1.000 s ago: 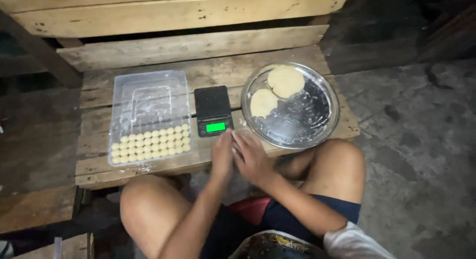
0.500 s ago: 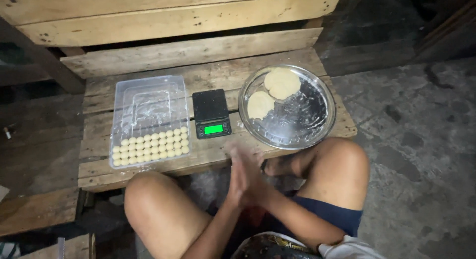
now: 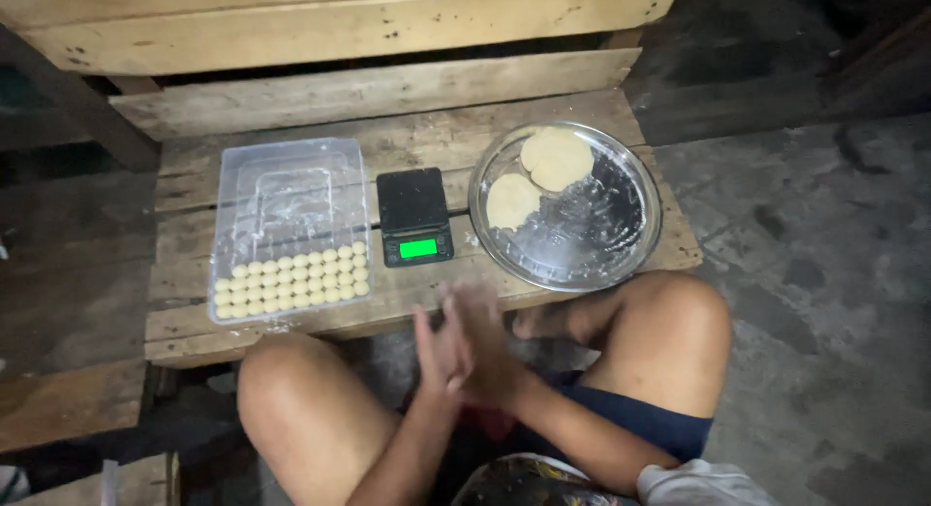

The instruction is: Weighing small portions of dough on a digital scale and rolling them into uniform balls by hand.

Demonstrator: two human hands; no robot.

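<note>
The left hand [image 3: 434,356] and right hand [image 3: 482,343] are blurred, palms pressed flat together; whatever lies between them is hidden, so each grip's hold cannot be told. Just beyond them on the wooden counter [image 3: 407,293] stands a small scale [image 3: 414,216]. Beyond-left sits a clear tray [image 3: 288,198] of dough balls [image 3: 293,279]; beyond-right, a metal plate [image 3: 621,237] with two dough discs [image 3: 536,177].

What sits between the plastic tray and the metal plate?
A small black scale with a lit green display sits between the tray and the plate on the wooden bench, seen in the head view.
</note>
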